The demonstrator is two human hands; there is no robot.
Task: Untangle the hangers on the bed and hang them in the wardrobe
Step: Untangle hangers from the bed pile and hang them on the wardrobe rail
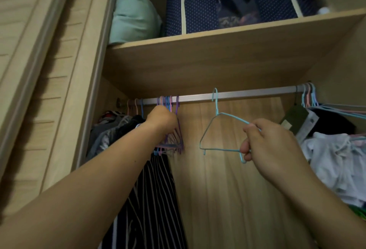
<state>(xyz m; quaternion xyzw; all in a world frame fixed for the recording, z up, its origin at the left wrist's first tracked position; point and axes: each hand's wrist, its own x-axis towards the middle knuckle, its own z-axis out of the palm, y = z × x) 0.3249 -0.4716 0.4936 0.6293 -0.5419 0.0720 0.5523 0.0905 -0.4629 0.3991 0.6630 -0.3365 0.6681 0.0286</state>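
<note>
A silver wardrobe rail (247,94) runs across under a wooden shelf. A light blue wire hanger (217,121) hangs by its hook on the rail's middle. My right hand (265,141) pinches that hanger's right shoulder and lower corner. To the left, a bunch of purple, pink and blue hangers (174,139) hangs together on the rail. My left hand (162,120) is closed around that bunch just below the hooks. The bed is out of view.
Dark and striped clothes (154,199) hang at the left. At the right end, more hangers (309,96) carry white and dark garments (332,157). On the shelf above sit a teal pillow (132,14) and a navy dotted storage box (198,6). A sliding door (39,70) stands left.
</note>
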